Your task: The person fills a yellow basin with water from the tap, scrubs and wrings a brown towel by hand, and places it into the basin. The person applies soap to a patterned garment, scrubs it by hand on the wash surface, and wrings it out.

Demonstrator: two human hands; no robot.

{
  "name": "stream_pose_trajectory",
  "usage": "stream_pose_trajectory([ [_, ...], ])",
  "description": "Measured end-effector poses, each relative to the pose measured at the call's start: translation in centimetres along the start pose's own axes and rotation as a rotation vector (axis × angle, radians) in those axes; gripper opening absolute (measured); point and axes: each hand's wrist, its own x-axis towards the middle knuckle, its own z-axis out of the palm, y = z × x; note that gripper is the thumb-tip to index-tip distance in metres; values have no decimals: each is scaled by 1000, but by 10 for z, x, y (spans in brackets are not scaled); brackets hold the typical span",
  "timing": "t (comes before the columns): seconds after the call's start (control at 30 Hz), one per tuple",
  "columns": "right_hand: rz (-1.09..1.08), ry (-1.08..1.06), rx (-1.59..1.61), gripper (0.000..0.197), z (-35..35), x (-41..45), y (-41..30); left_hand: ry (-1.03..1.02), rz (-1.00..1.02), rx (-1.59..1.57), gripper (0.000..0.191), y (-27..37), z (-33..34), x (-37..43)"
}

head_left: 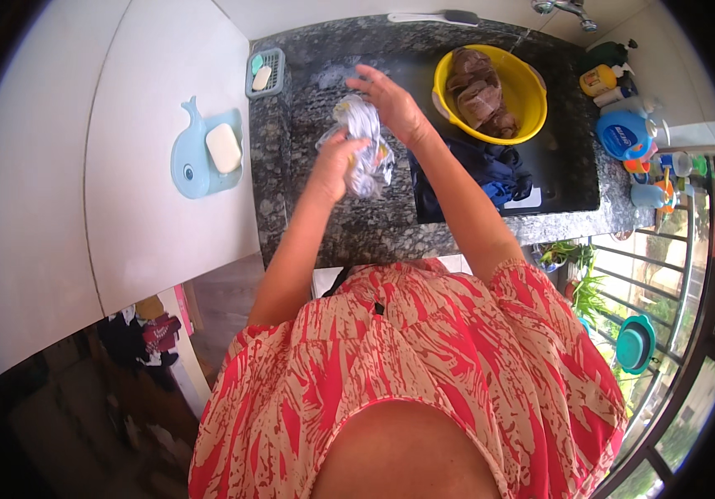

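Note:
My left hand [333, 165] grips a bunched wet cloth [366, 150], white with coloured patches, over the dark granite counter [313, 218]. Just above and right of it is my right hand [391, 106], fingers spread and slightly curved, holding nothing. Whether its palm edge touches the cloth cannot be told. Soap suds [335, 75] lie on the granite behind the cloth. To the right, a yellow plastic basin [529, 112] holds brown wet fabric [482, 96]. Dark blue clothing [482, 165] lies in the black sink [572, 181], partly hidden by my right forearm.
A soap basket [276, 72] stands at the back left corner. On the left wall hangs a whale-shaped soap dish [192, 168] with a white bar [224, 148]. A brush [432, 17] lies at the back, near a tap [572, 12]. Several bottles [622, 134] line the right edge.

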Motion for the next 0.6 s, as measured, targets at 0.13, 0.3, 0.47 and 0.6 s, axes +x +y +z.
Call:
stream_pose_trajectory([
  [0.13,189,-48,-447,56,-25,28,41,278,-193,121,44,-94,-59,12],
  [0.3,150,-30,-1312,51,-59,42,99,285,-253,176,31,-97,-61,-1],
  [0.47,-183,186,-1764,32,-51,51,135,212,-220,215,30,-95,-51,-11],
  [0.6,-40,-3,-1347,35,-45,78,111,322,-87,223,25,-120,-70,-4],
])
